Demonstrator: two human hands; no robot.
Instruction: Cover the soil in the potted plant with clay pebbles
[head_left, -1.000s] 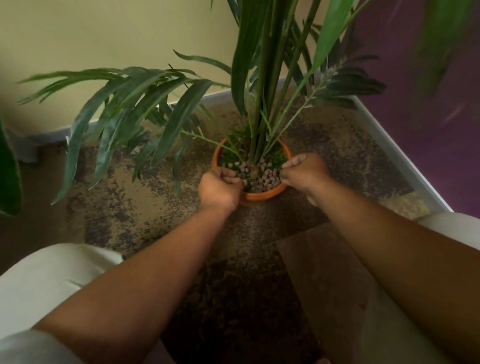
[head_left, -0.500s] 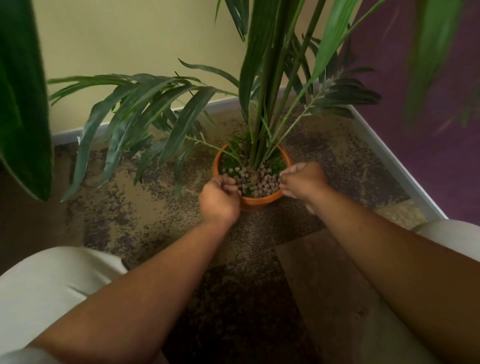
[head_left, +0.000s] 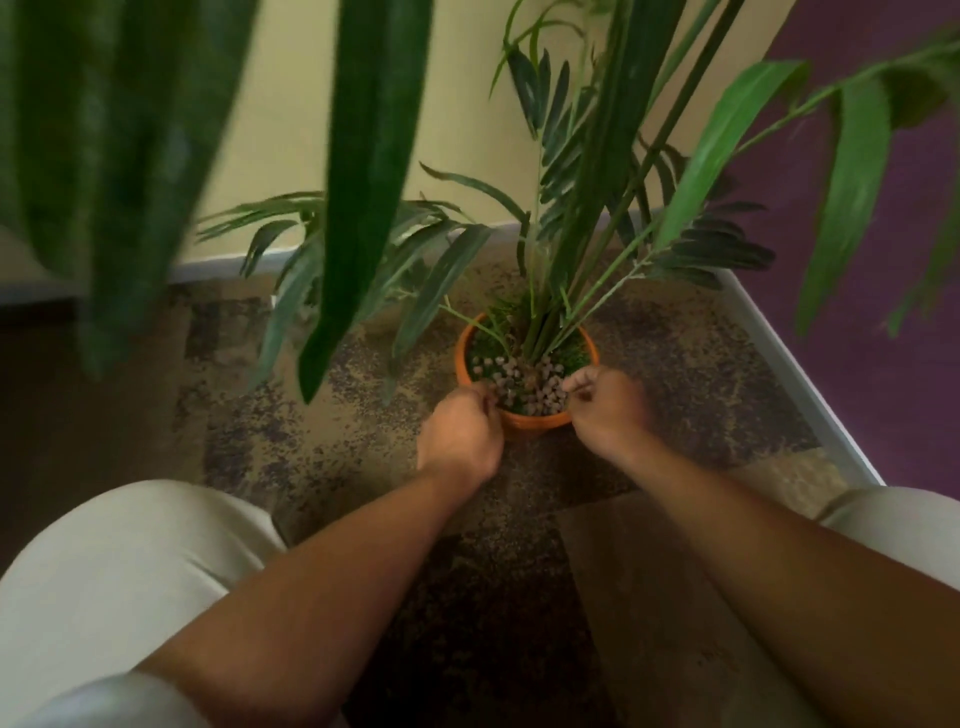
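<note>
**Two hands at the near rim of a potted palm**

Seen from above, a person crouches over an orange pot (head_left: 527, 422) standing on a mottled brown floor (head_left: 332, 452) in a room corner; the left hand (head_left: 457, 434) sits curled at the pot's near-left rim, its fingers folded inward into a loose fist; whether that grip holds anything cannot be told, as the fingertips are blurred; the right hand (head_left: 605, 408) hovers at the near-right rim, thumb and forefinger pinched together, the other fingers bent, and nothing clear shows between them; between the two grips lie the clay pebbles (head_left: 530, 387), small pale brown lumps heaped over the near half of the pot's surface; just beyond them, on the far side from both grips, green moss-like cover (head_left: 574, 356) remains bare; the plant (head_left: 550, 291) rises from the pot's middle, its long leaves arching over both hands; pale trouser knees (head_left: 130, 566) frame the forearms at left and right.
</note>
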